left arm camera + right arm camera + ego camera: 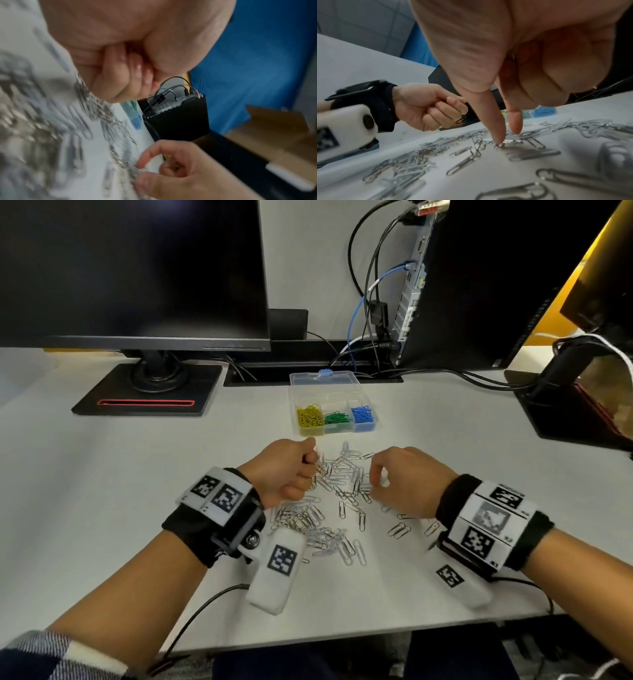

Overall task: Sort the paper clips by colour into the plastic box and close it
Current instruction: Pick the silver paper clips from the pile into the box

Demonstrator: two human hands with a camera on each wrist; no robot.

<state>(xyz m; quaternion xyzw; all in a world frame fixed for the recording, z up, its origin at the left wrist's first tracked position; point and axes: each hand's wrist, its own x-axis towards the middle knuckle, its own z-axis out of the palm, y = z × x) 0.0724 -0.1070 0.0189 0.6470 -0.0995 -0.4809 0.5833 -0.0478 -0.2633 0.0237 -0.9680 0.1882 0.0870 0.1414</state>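
Observation:
The clear plastic box (295, 392) stands open at the back of the desk, with yellow (310, 416), green (338, 418) and blue clips (363, 414) in separate compartments. Silver and white paper clips (342, 494) lie scattered in front of it. My left hand (308, 467) is curled into a fist over the pile's left edge, and a bunch of clips (96, 102) hangs from it. My right hand (507, 136) reaches down at the pile's right side. Its thumb tip (498, 139) touches a silver clip (510, 142) on the table, with the forefinger just above.
A monitor on a black stand (147, 392) is at the back left and a computer tower (455, 285) with cables at the back right. A cable slot (260, 378) runs behind the box. Another stand (575, 412) sits at the right edge.

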